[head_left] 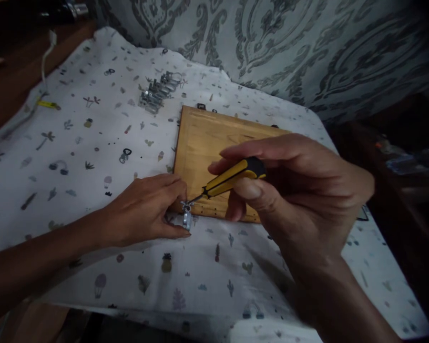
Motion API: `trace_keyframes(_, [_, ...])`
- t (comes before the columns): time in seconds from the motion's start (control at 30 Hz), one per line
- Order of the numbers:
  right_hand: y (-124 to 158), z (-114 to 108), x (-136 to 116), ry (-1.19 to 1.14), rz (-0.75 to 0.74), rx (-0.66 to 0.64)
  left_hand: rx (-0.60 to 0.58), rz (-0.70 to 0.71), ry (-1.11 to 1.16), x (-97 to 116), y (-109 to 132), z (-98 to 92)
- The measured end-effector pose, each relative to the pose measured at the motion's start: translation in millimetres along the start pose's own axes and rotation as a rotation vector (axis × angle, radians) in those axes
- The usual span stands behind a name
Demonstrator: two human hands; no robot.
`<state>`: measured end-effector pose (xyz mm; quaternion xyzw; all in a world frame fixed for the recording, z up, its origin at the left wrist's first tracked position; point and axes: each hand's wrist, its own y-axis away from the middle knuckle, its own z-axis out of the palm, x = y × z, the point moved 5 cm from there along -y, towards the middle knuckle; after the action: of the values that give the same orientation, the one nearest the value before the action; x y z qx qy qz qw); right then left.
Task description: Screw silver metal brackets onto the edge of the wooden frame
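Note:
A wooden board (pixel 207 138) lies flat on a patterned white cloth (pixel 93 157). My right hand (pixel 300 190) is closed round a screwdriver (pixel 232 177) with a yellow and black handle, its tip down at the board's near left corner. There my left hand (pixel 146 209) pinches a small metal bracket (pixel 187 215) against the board's edge, thumb below and fingers above. A row of small holes runs along the board's near edge.
A pile of several more metal brackets (pixel 159 90) lies on the cloth beyond the board's far left corner. A yellow object (pixel 47 104) and a white cable (pixel 46 52) sit at the far left. Patterned curtain fabric (pixel 289 43) hangs behind; dark furniture stands to the right.

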<state>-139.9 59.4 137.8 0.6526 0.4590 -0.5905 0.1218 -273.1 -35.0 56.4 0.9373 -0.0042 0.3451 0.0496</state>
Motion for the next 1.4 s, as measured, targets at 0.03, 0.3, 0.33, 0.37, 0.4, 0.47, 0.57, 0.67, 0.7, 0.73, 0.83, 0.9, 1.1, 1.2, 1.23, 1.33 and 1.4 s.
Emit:
trace_keyframes(0.03, [0.2,-0.9,0.5,-0.012,-0.010,0.027,0.001,-0.002,-0.001,-0.1,0.1,0.1])
trace_keyframes(0.3, [9.7,-2.6,-0.7,-0.013,-0.010,0.168,0.056,0.052,-0.006,-4.6,2.2,2.7])
trace_keyframes(0.33, [11.9,-7.9,-3.5,-0.009,-0.014,0.262,0.072,0.064,-0.006,-5.0,2.4,2.6])
trace_keyframes(0.37, [12.9,-10.2,-5.6,0.017,0.000,0.278,0.080,0.071,-0.005,-5.4,2.5,2.6])
trace_keyframes(0.4, [13.0,-11.3,-7.3,0.058,0.017,0.258,0.080,0.072,-0.004,-5.6,2.6,2.5])
trace_keyframes(0.47, [12.3,-11.8,-8.2,0.133,0.041,0.180,0.068,0.069,-0.002,-5.1,2.5,2.3])
trace_keyframes(0.57, [12.2,-11.5,-3.4,0.105,-0.004,0.151,0.054,0.063,-0.005,-2.5,2.1,1.1])
trace_keyframes(0.67, [14.7,-8.7,4.6,-0.003,-0.094,0.186,0.055,0.060,-0.015,-0.2,1.6,0.1])
trace_keyframes(0.7, [15.5,-7.2,7.5,-0.021,-0.100,0.188,0.049,0.055,-0.017,0.1,1.3,0.2])
trace_keyframes(0.73, [16.0,-5.6,9.6,-0.029,-0.098,0.182,0.038,0.047,-0.019,0.1,1.0,0.5])
trace_keyframes(0.83, [16.5,-3.0,10.6,-0.024,-0.093,0.179,0.024,0.032,-0.027,0.2,0.7,0.3])
trace_keyframes(0.9, [16.3,-3.6,9.4,-0.021,-0.092,0.208,0.025,0.032,-0.033,0.4,0.7,-0.3])
trace_keyframes(1.1, [17.9,-3.3,10.0,-0.022,-0.096,0.146,-0.019,0.007,-0.046,-0.8,0.4,1.5])
trace_keyframes(1.2, [20.4,-4.7,10.4,0.008,-0.065,0.128,-0.023,0.025,-0.055,-0.5,0.6,1.8])
trace_keyframes(1.23, [20.8,-4.8,9.9,0.013,-0.058,0.117,-0.019,0.037,-0.058,-0.2,0.7,1.8])
trace_keyframes(1.33, [20.8,-5.0,7.2,0.027,-0.067,0.087,0.005,0.056,-0.049,-0.4,1.5,1.6])
trace_keyframes(1.4, [19.8,-5.4,4.6,0.053,-0.095,0.071,0.028,0.053,-0.035,-1.2,2.1,1.1])
